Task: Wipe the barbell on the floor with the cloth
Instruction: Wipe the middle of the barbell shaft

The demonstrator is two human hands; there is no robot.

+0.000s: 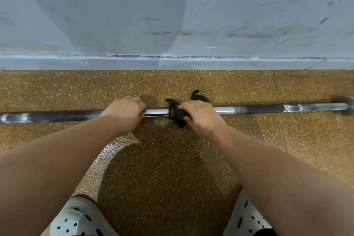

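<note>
Left hand [125, 109] gripping barbell [258, 109], right hand [201, 115] clamping cloth [175, 114] round it

floor [172, 159]: speckled brown | wall [115, 15]: scuffed grey | skirting [57, 62]: grey

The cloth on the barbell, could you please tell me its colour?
Black; the cloth shows best in the head view, under the right hand.
</note>
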